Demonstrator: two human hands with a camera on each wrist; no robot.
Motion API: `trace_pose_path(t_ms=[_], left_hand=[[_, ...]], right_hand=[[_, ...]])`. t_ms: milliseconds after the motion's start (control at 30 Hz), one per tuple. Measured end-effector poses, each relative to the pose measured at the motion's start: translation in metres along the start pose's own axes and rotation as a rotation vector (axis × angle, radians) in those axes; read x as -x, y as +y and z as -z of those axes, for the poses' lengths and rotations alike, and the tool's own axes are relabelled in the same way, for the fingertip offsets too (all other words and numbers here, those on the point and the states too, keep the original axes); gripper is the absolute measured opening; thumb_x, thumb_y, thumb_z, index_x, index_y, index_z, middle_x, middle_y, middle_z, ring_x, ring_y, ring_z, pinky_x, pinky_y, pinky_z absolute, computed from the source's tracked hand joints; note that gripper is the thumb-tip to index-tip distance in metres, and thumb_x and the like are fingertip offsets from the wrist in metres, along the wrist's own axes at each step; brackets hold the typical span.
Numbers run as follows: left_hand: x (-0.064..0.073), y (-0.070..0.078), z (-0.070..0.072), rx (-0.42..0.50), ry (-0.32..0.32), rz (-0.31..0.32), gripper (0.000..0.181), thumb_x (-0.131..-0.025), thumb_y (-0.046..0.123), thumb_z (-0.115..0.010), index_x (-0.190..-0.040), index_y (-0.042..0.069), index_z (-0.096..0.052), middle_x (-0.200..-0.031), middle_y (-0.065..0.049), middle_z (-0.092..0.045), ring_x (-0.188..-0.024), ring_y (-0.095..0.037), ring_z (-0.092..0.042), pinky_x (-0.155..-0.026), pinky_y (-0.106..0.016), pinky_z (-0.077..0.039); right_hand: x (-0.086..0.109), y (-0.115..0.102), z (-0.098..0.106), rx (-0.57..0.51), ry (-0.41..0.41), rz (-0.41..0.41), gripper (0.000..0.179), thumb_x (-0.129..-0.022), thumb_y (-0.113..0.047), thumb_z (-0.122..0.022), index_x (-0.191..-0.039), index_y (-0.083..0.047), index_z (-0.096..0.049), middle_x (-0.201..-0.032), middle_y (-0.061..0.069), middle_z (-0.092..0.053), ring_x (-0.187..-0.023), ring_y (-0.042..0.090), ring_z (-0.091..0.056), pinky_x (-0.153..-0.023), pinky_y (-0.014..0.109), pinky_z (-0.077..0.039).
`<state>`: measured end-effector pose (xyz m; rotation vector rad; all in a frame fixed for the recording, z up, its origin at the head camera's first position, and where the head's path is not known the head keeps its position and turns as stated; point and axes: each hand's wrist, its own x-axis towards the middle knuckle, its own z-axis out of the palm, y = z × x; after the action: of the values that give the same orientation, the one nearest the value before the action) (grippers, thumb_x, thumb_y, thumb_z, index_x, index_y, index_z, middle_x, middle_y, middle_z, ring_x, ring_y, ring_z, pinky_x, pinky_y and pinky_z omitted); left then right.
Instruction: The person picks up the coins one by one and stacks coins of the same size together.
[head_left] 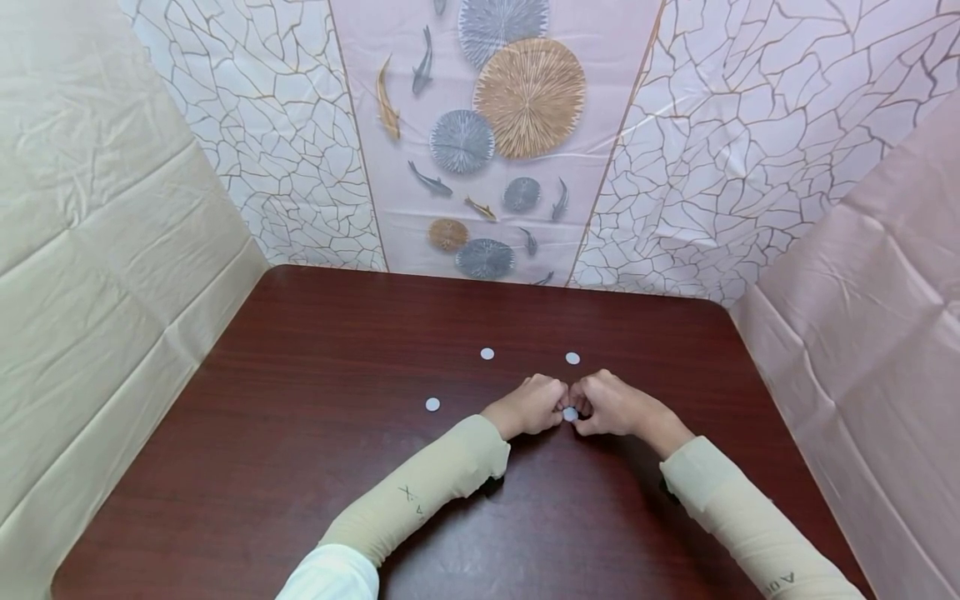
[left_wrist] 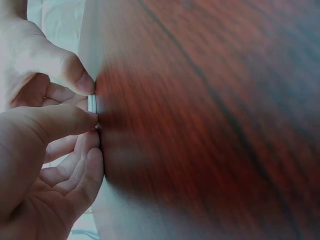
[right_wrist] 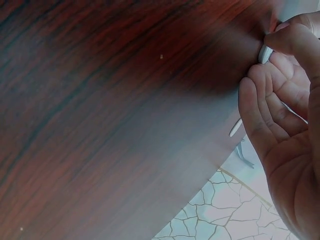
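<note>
My left hand (head_left: 537, 404) and right hand (head_left: 611, 406) meet at a small white disc (head_left: 570, 414) low over the brown table. Fingers of both hands curl around its edge. The left wrist view has the disc (left_wrist: 92, 103) standing out as a thin pale rim with a line along it, between the left thumb (left_wrist: 75, 120) below and the right thumb (left_wrist: 75, 75) above. Seen from the right wrist, the same disc (right_wrist: 265, 54) sits beneath the thumb tip, beside the curled fingers (right_wrist: 257, 100). The fingers hide part of it.
Three more white discs lie apart on the dark table (head_left: 300, 467): one far left (head_left: 487, 354), one far right (head_left: 572, 358) and one left of the hands (head_left: 432, 405). Fabric walls (head_left: 840, 275) enclose the table's back and sides.
</note>
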<state>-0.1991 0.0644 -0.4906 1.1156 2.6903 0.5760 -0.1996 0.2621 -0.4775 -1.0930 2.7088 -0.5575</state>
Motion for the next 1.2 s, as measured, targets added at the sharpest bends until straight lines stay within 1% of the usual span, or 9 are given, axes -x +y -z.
trace_pose_path(t_ms=[267,600,733,833,900,1000,1100,1200], left_hand=[[0.0,-0.002,-0.001,0.005,-0.002,0.0,0.005,-0.098,0.009,-0.07,-0.095,0.012,-0.068,-0.085,0.006,-0.058,-0.08,-0.007,-0.051,-0.074,-0.019,-0.041],[-0.001,-0.005,-0.003,0.0,0.016,0.002,0.005,-0.096,0.009,-0.071,-0.094,0.013,-0.069,-0.087,0.006,-0.063,-0.082,-0.005,-0.055,-0.075,-0.017,-0.044],[0.0,-0.006,0.0,0.009,0.006,-0.006,0.004,-0.095,0.01,-0.072,-0.097,0.013,-0.071,-0.092,0.006,-0.068,-0.085,-0.004,-0.059,-0.076,-0.016,-0.045],[0.001,-0.008,0.004,0.036,-0.003,-0.012,0.008,-0.095,0.011,-0.072,-0.103,0.011,-0.074,-0.098,0.004,-0.073,-0.09,-0.004,-0.065,-0.079,-0.014,-0.048],[0.002,-0.01,0.008,0.058,0.003,-0.018,0.011,-0.095,0.011,-0.072,-0.106,0.01,-0.075,-0.102,0.002,-0.076,-0.094,-0.005,-0.069,-0.081,-0.013,-0.05],[0.003,-0.018,0.015,0.064,0.026,-0.027,0.015,-0.096,0.011,-0.07,-0.109,0.009,-0.076,-0.104,0.0,-0.078,-0.098,-0.007,-0.072,-0.083,-0.013,-0.053],[0.005,-0.029,0.027,0.055,0.051,-0.027,0.017,-0.096,0.011,-0.068,-0.111,0.006,-0.075,-0.106,-0.003,-0.078,-0.1,-0.01,-0.073,-0.086,-0.017,-0.055],[0.008,-0.039,0.042,0.037,0.063,-0.005,0.02,-0.097,0.012,-0.067,-0.113,0.004,-0.074,-0.109,-0.006,-0.076,-0.102,-0.014,-0.073,-0.089,-0.023,-0.057]], right_hand=[[-0.001,0.0,0.0,0.0,-0.001,0.011,0.012,-0.078,-0.008,-0.083,-0.08,-0.013,-0.072,-0.073,-0.003,-0.069,-0.067,0.006,-0.063,-0.062,0.019,-0.053],[-0.003,0.0,0.0,-0.021,-0.015,-0.005,0.01,-0.08,-0.009,-0.083,-0.083,-0.013,-0.074,-0.074,-0.004,-0.07,-0.068,0.006,-0.064,-0.063,0.019,-0.054],[-0.003,0.0,0.0,-0.032,-0.022,-0.007,0.01,-0.08,-0.008,-0.083,-0.083,-0.013,-0.075,-0.074,-0.004,-0.07,-0.068,0.006,-0.065,-0.063,0.019,-0.054],[-0.003,0.0,0.0,-0.025,-0.024,-0.008,0.011,-0.079,-0.008,-0.083,-0.083,-0.013,-0.074,-0.075,-0.004,-0.07,-0.068,0.006,-0.065,-0.063,0.019,-0.054],[-0.003,0.0,0.0,-0.016,-0.024,-0.012,0.011,-0.079,-0.009,-0.084,-0.084,-0.013,-0.074,-0.076,-0.005,-0.07,-0.069,0.005,-0.065,-0.063,0.019,-0.054],[-0.002,0.0,0.0,0.001,-0.02,-0.022,0.01,-0.08,-0.011,-0.084,-0.085,-0.012,-0.075,-0.077,-0.005,-0.071,-0.07,0.004,-0.065,-0.064,0.019,-0.055],[-0.002,0.0,0.0,0.014,-0.014,-0.033,0.01,-0.081,-0.012,-0.084,-0.085,-0.011,-0.075,-0.076,-0.006,-0.07,-0.07,0.004,-0.064,-0.065,0.019,-0.054],[-0.001,-0.001,0.0,0.018,-0.011,-0.042,0.009,-0.08,-0.012,-0.083,-0.085,-0.012,-0.075,-0.075,-0.006,-0.07,-0.069,0.003,-0.063,-0.064,0.019,-0.054]])
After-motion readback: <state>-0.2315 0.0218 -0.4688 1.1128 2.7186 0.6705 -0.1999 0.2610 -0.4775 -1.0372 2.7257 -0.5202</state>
